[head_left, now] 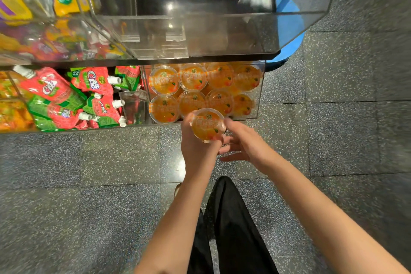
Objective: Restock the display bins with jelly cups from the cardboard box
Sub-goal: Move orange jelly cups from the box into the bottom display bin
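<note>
Nearest me, my left hand [195,147] grips an orange jelly cup [208,125] from below, while my right hand [239,142] sits just beside it, fingers loose and spread. Just past the cup, the clear display bin [260,95] holds two rows of matching cups

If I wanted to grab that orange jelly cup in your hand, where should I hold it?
Hold the jelly cup around its tapered side wall, just under the wide rim, coming from below as the left hand does. The flat film lid faces up and gives nothing to grip; the rim stops fingers from slipping.
</note>
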The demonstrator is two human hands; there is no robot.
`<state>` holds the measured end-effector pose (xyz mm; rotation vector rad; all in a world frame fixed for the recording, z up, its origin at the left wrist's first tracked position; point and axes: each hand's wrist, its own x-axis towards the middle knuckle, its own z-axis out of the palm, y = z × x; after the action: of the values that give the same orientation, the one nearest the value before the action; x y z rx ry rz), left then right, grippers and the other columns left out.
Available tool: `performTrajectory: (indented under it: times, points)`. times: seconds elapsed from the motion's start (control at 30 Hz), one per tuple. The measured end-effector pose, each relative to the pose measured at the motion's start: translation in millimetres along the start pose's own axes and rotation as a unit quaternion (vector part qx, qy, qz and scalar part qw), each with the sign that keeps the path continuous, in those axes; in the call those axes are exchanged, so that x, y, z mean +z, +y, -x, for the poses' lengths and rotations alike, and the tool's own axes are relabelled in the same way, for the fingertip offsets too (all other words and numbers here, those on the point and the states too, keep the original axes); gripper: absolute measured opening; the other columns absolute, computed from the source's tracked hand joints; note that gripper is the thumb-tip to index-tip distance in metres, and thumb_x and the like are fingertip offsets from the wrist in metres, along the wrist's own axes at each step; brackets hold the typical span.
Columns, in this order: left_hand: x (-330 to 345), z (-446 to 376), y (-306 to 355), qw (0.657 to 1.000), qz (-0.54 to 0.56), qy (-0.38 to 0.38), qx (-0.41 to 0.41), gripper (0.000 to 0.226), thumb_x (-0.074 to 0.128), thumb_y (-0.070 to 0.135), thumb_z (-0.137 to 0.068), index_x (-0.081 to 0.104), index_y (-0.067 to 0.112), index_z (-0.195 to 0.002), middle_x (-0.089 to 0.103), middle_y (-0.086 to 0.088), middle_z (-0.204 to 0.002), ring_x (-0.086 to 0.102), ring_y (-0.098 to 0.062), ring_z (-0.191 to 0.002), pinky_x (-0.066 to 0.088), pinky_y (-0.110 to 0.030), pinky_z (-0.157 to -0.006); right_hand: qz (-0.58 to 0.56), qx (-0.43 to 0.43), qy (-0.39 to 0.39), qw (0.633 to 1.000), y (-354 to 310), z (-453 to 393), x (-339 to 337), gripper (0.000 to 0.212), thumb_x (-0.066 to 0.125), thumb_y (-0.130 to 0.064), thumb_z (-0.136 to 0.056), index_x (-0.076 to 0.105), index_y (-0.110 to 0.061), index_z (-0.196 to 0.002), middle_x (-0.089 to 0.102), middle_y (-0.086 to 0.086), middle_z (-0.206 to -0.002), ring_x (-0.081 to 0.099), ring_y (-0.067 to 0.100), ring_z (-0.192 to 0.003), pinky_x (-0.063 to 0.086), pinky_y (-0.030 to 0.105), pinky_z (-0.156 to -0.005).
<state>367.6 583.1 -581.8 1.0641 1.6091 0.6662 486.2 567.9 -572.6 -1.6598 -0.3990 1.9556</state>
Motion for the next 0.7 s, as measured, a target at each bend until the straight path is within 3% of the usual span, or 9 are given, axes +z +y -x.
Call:
performTrajectory:
  times: [0.13,0.2,0.27,0.33,0.43,0.5,0.6,0.7]
  points:
    - [0.1,-1.8,10.0,0.999,-0.028,-0.033,-0.019,0.057,0.075,0.007,-0.068,0.052,0.023,-0.118,0.056,0.023,-0.088,0.054,0.017,-0.076,0.04,-0.004,-0.06,-0.032,0.01,0.035,0.999,-0.6,6.1,1.4,0.028,0.066,-0.03,-0.087,0.055,-0.012,-0.105,0.065,0.009,-0.083,0.064,0.019,-0.068,0.058,0.036,-0.074]
    - [-0.3,2.2,17.5,0.997,-0.031,-0.063,-0.036,0.059,0.076,0.007,-0.067,0.047,0.029,-0.113,0.06,0.016,-0.089,0.06,0.006,-0.077,0.046,-0.009,-0.061,-0.052,0.005,0.068,0.996,-1.9,9.2,3.1,0.028,0.068,-0.023,-0.086,0.054,-0.008,-0.105,0.061,0.012,-0.08,0.059,0.016,-0.061,0.058,0.03,-0.065]
    - [-0.6,5.2,19.4,0.995,-0.023,-0.09,-0.042,0.067,0.077,0.005,-0.063,0.043,0.039,-0.11,0.063,0.011,-0.098,0.065,-0.009,-0.087,0.055,-0.027,-0.073,-0.076,0.005,0.096,0.992,-3.8,12.5,4.8,0.028,0.067,-0.018,-0.087,0.053,-0.005,-0.107,0.063,0.008,-0.077,0.059,0.01,-0.053,0.053,0.023,-0.054]
    - [-0.2,8.0,22.6,0.992,-0.009,-0.12,-0.036,0.075,0.075,0.0,-0.063,0.042,0.053,-0.104,0.062,0.015,-0.099,0.065,-0.009,-0.091,0.057,-0.036,-0.078,-0.127,0.003,0.105,0.986,-4.6,14.7,4.5,0.029,0.063,-0.016,-0.089,0.054,-0.001,-0.113,0.066,0.008,-0.081,0.062,0.009,-0.055,0.051,0.021,-0.051]
    - [1.0,5.7,27.7,0.985,-0.009,-0.171,0.016,0.09,0.074,-0.004,-0.064,0.038,0.071,-0.099,0.058,0.022,-0.1,0.062,-0.001,-0.095,0.055,-0.031,-0.082,-0.213,-0.022,0.101,0.972,-3.2,15.0,2.2,0.029,0.055,-0.012,-0.094,0.055,0.001,-0.12,0.068,0.015,-0.094,0.068,0.017,-0.067,0.055,0.024,-0.057]
    - [3.4,0.2,31.5,0.977,-0.035,-0.192,0.091,0.079,0.076,0.003,-0.064,0.042,0.057,-0.11,0.055,0.022,-0.105,0.058,0.003,-0.101,0.051,-0.027,-0.087,-0.24,-0.046,0.123,0.962,-1.0,14.5,-0.5,0.024,0.053,-0.007,-0.094,0.057,-0.001,-0.117,0.067,0.016,-0.101,0.068,0.019,-0.074,0.058,0.027,-0.066]
    - [6.9,-14.3,19.6,0.956,-0.076,-0.189,0.209,0.068,0.073,0.005,-0.065,0.051,0.023,-0.126,0.053,0.008,-0.125,0.049,-0.009,-0.12,0.044,-0.039,-0.099,-0.258,-0.079,0.168,0.948,1.0,14.3,-9.3,0.018,0.053,-0.003,-0.093,0.06,-0.003,-0.109,0.067,0.011,-0.098,0.067,0.018,-0.08,0.057,0.03,-0.073]
    - [4.2,-21.7,12.4,0.942,-0.195,-0.184,0.2,0.087,0.06,-0.014,-0.066,0.037,0.025,-0.141,0.036,0.002,-0.149,0.023,-0.024,-0.143,0.014,-0.052,-0.117,-0.223,-0.072,0.197,0.952,-1.2,10.2,-20.9,0.012,0.053,-0.002,-0.092,0.061,-0.005,-0.101,0.065,0.009,-0.095,0.063,0.017,-0.082,0.058,0.023,-0.064]
